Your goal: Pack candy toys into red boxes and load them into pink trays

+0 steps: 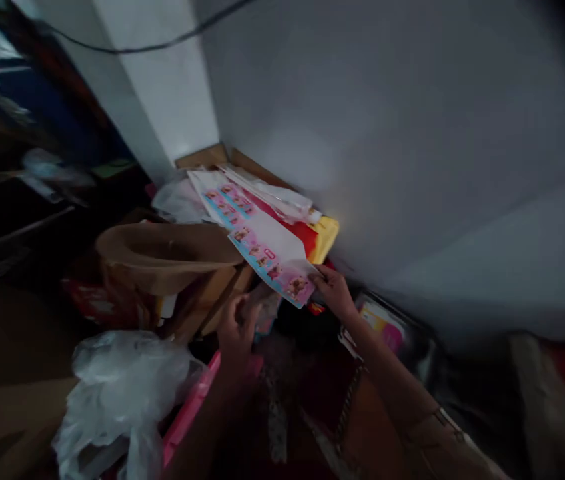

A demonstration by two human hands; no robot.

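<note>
From my end I have a printed sheet (275, 263), white with a pink-and-blue band of small figures along one side, slanting over the pile in the corner of the room. More of the same print shows past its far end; I can't make out whether that belongs to a second sheet.

My right hand (333, 290) has its grip closed on the sheet's near right corner, fingers and thumb pinching the edge. My left hand (236, 333) is below the sheet, fingers bent, just beside some translucent wrapping; it is too dim for me to tell whether that grip holds any of it.

Right behind the sheet I see a red-and-yellow packet (330, 237) and a white plastic wrapper (287, 199), with a strip of cardboard (262, 170) against the wall (387, 133). To the left of the sheet sits a brown round-rimmed object (172, 257), near a cardboard box (217, 300).

Nearer me, at the lower left, a crumpled plastic bag (127, 380) lies beside a pink-edged item (187, 417). Beyond my right forearm is a yellow-and-magenta packet (385, 327). A dark cable (162, 47) crosses the pale pillar (162, 87) above.
</note>
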